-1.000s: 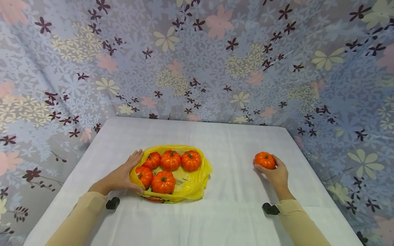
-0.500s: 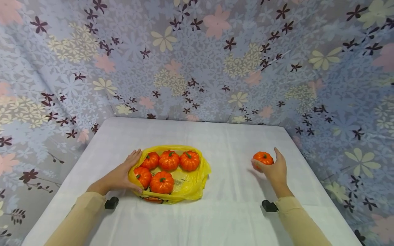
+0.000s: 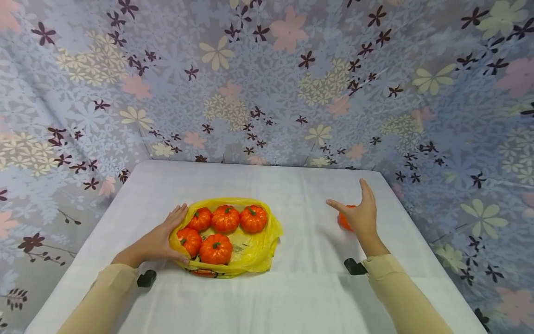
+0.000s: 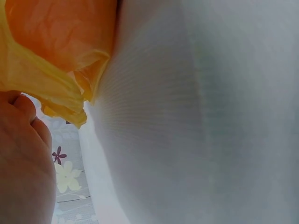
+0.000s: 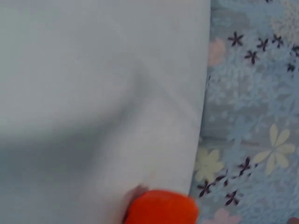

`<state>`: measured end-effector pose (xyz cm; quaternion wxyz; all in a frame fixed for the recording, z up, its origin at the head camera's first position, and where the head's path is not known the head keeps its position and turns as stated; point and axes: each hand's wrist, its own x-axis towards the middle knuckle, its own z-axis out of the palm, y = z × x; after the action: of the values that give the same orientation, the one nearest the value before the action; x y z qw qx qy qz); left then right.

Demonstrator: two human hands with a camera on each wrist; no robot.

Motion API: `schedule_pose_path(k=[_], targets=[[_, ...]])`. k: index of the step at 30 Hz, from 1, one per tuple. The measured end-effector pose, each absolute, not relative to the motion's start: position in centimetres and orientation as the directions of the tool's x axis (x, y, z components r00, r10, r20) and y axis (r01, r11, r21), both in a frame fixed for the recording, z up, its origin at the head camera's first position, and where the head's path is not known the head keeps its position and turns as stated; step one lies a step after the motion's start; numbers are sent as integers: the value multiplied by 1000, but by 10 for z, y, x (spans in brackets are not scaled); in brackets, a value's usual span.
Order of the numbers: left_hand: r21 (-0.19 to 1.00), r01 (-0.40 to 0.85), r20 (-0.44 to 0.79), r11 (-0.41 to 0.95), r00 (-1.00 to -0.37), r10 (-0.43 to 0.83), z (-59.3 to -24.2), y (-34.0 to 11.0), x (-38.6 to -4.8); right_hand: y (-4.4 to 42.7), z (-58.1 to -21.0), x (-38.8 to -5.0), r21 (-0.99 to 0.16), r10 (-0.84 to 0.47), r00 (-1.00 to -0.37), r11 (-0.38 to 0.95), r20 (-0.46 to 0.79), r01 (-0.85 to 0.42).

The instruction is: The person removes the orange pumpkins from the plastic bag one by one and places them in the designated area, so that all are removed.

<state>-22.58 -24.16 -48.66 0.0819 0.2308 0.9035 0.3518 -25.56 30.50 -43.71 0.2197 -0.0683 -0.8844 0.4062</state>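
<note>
A yellow plastic bag (image 3: 272, 241) lies with its mouth open on the white table, left of the middle. Several small orange pumpkins with green stems, among them a front pumpkin (image 3: 215, 249), sit inside it. My left hand (image 3: 155, 242) holds the bag's left side, its thumb at the front rim and its fingers at the back. In the left wrist view the yellow film (image 4: 44, 77) passes by the fingertips. My right hand (image 3: 362, 217) is raised with thumb and fingers spread wide, holding nothing. Behind it, partly hidden, a lone pumpkin (image 3: 344, 222) sits on the table; the right wrist view shows this orange pumpkin (image 5: 163, 207) too.
A white cloth covers the table (image 3: 292, 301). Floral fabric (image 3: 267, 83) hangs behind it and along both sides. A small black device is at each wrist, such as the right one (image 3: 355, 266).
My right hand has let go of the lone pumpkin, spread its fingers and lifted up and left from it. The left hand stays at the bag. The head view has shifted slightly.
</note>
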Motion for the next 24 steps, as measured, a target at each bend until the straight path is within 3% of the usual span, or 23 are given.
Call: schedule_pose_path(k=[10,18,24], targets=[[675,360,21,644,-882,470,-489,-241,-225,262,-431,-271,-725,130,-941,673,312,-147],[674,356,13,648,-882,470,-489,-240,-226,228,-446,-268,-770,-93,-982,610,162,-184],[672,338,-2,659,-889,458,-486,-239,-226,204,-456,-266,-828,-192,-971,515,139,-220]])
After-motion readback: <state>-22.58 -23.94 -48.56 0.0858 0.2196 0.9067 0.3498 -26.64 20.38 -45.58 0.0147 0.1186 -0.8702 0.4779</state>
